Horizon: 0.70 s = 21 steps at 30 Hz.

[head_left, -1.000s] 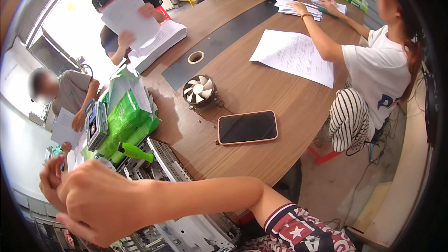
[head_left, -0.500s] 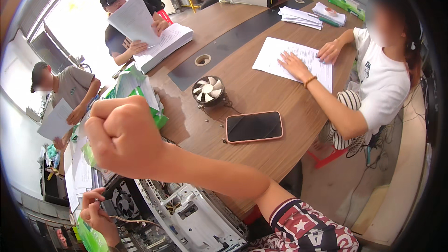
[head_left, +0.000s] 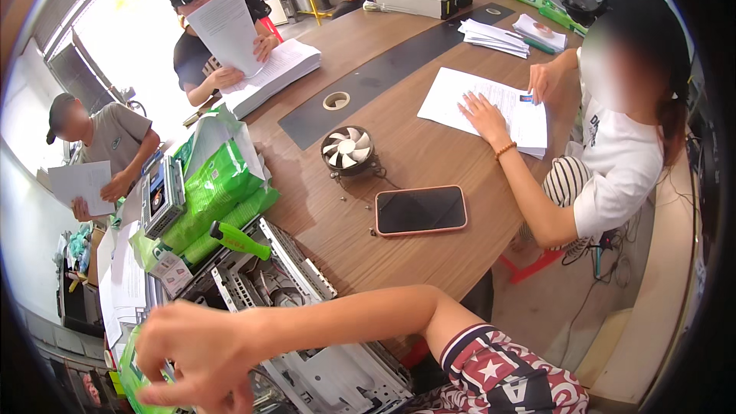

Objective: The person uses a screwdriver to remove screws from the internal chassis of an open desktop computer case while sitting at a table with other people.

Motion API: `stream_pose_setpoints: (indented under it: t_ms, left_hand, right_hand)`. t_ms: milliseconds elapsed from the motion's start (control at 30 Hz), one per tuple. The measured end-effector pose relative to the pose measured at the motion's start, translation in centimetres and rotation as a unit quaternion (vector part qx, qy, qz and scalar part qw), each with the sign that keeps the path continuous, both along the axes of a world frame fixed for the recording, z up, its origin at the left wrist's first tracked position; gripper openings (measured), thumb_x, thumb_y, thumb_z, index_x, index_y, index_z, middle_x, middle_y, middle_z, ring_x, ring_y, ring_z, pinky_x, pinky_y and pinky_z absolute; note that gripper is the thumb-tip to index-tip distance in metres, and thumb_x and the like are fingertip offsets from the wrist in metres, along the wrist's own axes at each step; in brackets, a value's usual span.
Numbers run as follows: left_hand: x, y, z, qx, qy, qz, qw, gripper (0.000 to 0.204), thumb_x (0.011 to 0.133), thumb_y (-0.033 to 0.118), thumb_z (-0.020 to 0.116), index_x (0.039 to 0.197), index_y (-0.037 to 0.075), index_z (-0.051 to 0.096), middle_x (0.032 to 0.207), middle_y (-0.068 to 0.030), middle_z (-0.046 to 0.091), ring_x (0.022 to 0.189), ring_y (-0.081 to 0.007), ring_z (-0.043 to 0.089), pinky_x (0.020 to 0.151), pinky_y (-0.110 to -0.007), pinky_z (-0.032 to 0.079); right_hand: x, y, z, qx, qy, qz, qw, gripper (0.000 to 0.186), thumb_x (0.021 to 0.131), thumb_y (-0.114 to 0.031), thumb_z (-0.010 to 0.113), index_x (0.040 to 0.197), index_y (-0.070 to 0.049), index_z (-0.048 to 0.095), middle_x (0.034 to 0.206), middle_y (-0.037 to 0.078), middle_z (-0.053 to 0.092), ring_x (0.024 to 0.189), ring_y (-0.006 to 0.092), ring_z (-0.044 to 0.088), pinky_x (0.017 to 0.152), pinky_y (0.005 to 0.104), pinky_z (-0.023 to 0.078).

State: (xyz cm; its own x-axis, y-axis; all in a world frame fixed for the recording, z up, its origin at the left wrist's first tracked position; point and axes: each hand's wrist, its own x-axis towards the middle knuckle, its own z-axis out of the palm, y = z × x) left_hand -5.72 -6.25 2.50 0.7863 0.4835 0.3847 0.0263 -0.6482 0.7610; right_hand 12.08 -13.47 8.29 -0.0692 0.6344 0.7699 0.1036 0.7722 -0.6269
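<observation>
One table (head_left: 414,276); at its near edge, one open computer case (head_left: 337,379), presumably heavy, stiff, and fragile inside, best taken by its metal frame (head_left: 295,261). Above it, one right hand (head_left: 199,345), fingers curled; whether they grip anything cannot be told. No left hand is discernible. Inward from the edge: one phone (head_left: 422,210), one cooling fan (head_left: 347,148). At the case's far end: one green-handled tool (head_left: 240,240).

The wooden table (head_left: 399,268) carries a phone (head_left: 421,210), a cooling fan (head_left: 347,149) — and an opened computer case (head_left: 349,382).
</observation>
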Motion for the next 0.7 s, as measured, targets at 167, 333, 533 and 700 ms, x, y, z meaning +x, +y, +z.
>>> stream_pose_setpoints:
  t_ms: [167, 333, 533, 700]
  left_hand:
    - [2.8, -1.1, 1.8, -0.010, -0.008, -0.051, 0.999, 0.033, 0.079, 0.012, 0.060, 0.107, 0.000, 0.050, 0.080, -0.0070, 0.058, 0.074, -0.0177, 0.055, 0.069, -0.030, 0.044]
    - [3.9, -1.4, 2.6, -0.013, -0.009, -0.077, 0.997, 0.036, 0.074, 0.011, 0.060, 0.107, 0.000, 0.052, 0.083, -0.0058, 0.059, 0.077, -0.0178, 0.055, 0.071, -0.031, 0.045]
    - [4.2, -1.0, 3.5, -0.026, -0.008, -0.099, 0.995, 0.040, 0.068, 0.010, 0.059, 0.107, 0.001, 0.055, 0.087, -0.0044, 0.060, 0.080, -0.0178, 0.055, 0.073, -0.032, 0.046]
    - [4.5, -0.2, 5.4, -0.045, 0.004, -0.105, 0.993, 0.044, 0.063, 0.009, 0.059, 0.107, 0.001, 0.057, 0.090, -0.0032, 0.061, 0.083, -0.0179, 0.055, 0.075, -0.033, 0.046]
  right_hand:
    - [0.9, -2.1, 1.1, -0.054, -0.082, 0.100, 0.990, 0.039, 0.081, -0.029, 0.066, 0.055, -0.001, 0.058, 0.058, 0.011, 0.056, 0.062, 0.0323, 0.060, 0.064, 0.0420, 0.049]
    - [-1.0, -1.0, 0.3, 0.166, 0.159, -0.034, 0.973, 0.038, 0.079, -0.021, 0.066, 0.051, -0.003, 0.047, 0.051, 0.010, 0.046, 0.055, 0.0301, 0.053, 0.055, 0.0392, 0.042]
    - [0.9, -1.2, 1.4, 0.191, 0.178, -0.130, 0.957, 0.041, 0.080, -0.029, 0.063, 0.052, 0.001, 0.055, 0.050, 0.014, 0.051, 0.047, 0.0305, 0.051, 0.049, 0.0387, 0.041]
    - [2.3, -1.1, 1.3, 0.043, 0.135, -0.122, 0.982, 0.041, 0.085, -0.020, 0.064, 0.051, -0.002, 0.048, 0.050, 0.010, 0.049, 0.050, 0.0251, 0.055, 0.050, 0.0370, 0.041]
